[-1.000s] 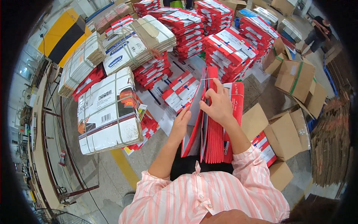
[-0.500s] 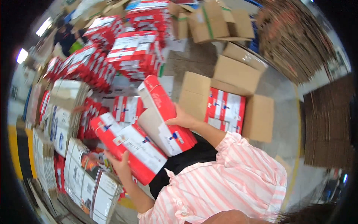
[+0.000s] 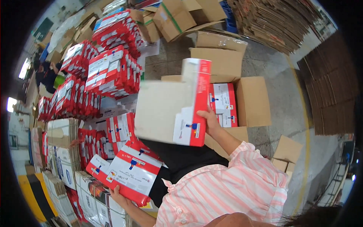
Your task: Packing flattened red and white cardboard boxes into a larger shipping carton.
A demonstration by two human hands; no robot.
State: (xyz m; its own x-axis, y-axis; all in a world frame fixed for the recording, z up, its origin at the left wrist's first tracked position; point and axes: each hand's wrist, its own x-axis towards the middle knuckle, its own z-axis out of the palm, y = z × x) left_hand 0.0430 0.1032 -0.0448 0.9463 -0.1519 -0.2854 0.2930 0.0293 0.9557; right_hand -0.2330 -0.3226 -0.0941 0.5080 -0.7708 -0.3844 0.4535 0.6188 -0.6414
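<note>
Head view, centre: right hand (image 3: 210, 120) gripping the near right edge of a flat red-and-white product box (image 3: 172, 102), fingers curled round its red side, the box raised above the lap and just left of an open cardboard carton (image 3: 249, 99) that already holds like boxes.
Near left: left hand (image 3: 118, 195) under the near edge of a second red-and-white box (image 3: 130, 172); only fingertips show, grasping from below.
Handling note, as a judgement: keep the raised box flat and square to the carton mouth, support its far end, and lower it on the packed ones without catching the flaps.
Surroundings: bundled stacks of red-and-white boxes (image 3: 109, 72) far left; flattened cardboard piles (image 3: 280, 22) far right.
Hidden or unclear: raised box blurred; right thumb behind it; carton depth and fill not visible; left palm covered.
</note>
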